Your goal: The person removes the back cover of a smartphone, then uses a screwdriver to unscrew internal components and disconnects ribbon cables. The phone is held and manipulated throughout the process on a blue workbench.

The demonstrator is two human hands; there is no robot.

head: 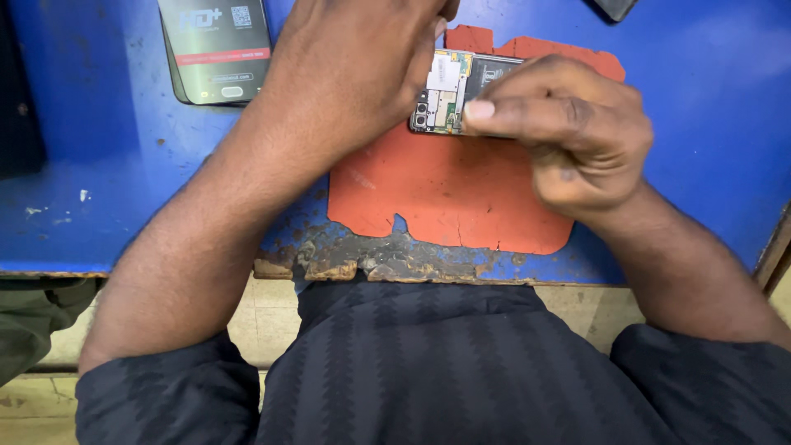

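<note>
Orange mat [428,194] bears the opened phone [449,91], held in both hands' grip: left hand [346,74], right hand [568,132].

A small phone repair workshop.

A worn blue table [99,189] with a burnt, chipped front edge carries a cracked orange work mat [445,198]. On the mat lies an opened phone [449,91] with its circuit board and camera parts bare. A second phone [216,48] with a sticker on its screen lies to one side, and tiled floor shows below.
</note>
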